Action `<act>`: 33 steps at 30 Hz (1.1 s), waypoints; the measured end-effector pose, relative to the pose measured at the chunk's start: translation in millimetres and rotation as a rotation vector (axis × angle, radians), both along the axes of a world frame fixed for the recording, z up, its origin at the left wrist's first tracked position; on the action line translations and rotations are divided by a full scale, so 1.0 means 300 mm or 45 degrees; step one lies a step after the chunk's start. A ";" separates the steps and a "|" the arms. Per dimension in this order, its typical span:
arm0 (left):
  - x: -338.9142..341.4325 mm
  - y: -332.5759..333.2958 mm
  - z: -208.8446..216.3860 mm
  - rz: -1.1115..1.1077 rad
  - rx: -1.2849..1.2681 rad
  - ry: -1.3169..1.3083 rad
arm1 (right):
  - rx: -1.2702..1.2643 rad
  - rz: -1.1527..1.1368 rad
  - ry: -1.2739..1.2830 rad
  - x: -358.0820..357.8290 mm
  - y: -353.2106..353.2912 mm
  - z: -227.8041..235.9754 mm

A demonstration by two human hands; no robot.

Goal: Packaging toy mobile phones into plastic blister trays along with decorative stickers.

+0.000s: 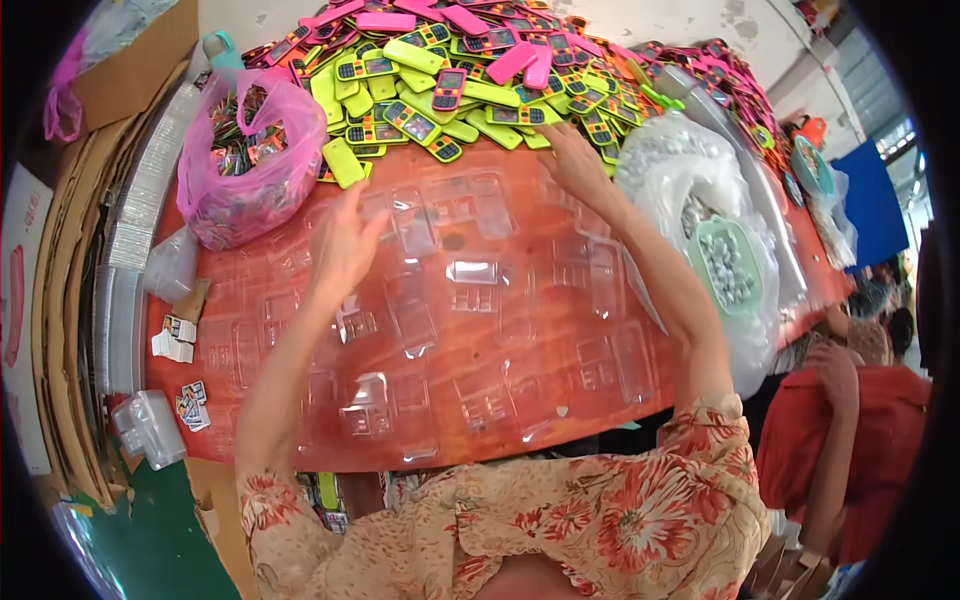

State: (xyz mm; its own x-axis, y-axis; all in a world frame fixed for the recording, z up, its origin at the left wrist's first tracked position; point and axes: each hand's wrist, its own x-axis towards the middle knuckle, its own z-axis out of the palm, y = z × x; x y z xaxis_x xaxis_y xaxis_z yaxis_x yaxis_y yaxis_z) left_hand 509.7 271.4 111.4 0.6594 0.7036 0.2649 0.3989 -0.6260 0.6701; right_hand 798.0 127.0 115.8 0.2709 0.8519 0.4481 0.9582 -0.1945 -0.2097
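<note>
Left hand (pixel 345 245) flat, fingers spread, resting on clear blister trays (pixel 470 290) across red table (pixel 700 395). Right hand (pixel 575 160) open, reaching into toy phone pile (pixel 480 85) at far edge, grasping nothing. Every visible tray unfilled; loading seemingly barely begun.

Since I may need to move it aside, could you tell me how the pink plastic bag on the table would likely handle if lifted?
The pink plastic bag looks thin and crumpled, so probably floppy. It bulges with small items, so it may sag and feel fairly heavy. Its mouth gapes open, so tipping could spill them.
</note>
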 end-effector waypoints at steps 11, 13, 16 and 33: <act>0.395 0.052 0.006 0.125 0.013 -0.040 | 0.095 0.088 -0.176 0.160 0.363 -0.082; 0.312 0.040 0.012 0.076 0.221 -0.207 | 0.158 0.131 -0.028 0.091 0.407 -0.082; 0.174 0.010 0.016 0.149 0.325 -0.279 | 0.180 0.183 -0.040 0.021 0.414 -0.090; -0.366 -0.269 -0.018 0.619 -0.096 -0.629 | 0.116 0.836 0.563 -0.606 0.355 0.126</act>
State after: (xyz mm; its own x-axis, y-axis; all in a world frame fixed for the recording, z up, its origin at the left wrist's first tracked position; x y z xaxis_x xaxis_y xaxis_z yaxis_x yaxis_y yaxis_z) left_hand 399.9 190.7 105.9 0.0799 0.9167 0.3914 0.2591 -0.3983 0.8799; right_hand 616.3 233.6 153.7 -0.1048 0.8643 0.4919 0.6951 0.4174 -0.5854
